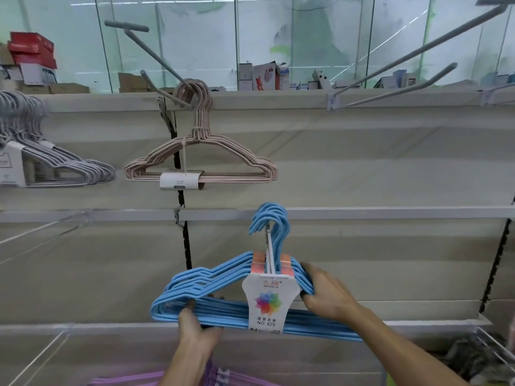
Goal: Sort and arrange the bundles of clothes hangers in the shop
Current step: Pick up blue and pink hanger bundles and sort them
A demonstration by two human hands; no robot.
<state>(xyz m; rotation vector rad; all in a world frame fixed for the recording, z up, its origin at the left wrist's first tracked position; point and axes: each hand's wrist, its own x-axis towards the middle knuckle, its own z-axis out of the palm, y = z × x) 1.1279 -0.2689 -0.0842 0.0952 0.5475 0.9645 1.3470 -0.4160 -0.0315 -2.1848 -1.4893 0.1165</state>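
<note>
I hold blue hanger bundle point(223, 299) low before shelf wall, hooks up: left hand point(195, 327) clenched round bottom bars, right hand point(326, 293) clenched on shoulder, likely keeping bundle level for hanging near pink bundle point(200, 160)

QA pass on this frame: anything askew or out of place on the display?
Mostly tidy. The pink hanger bundle hangs slightly tilted on its peg, left end lower. The blue hanger bundle is off any peg, held by the left hand and right hand.
</note>
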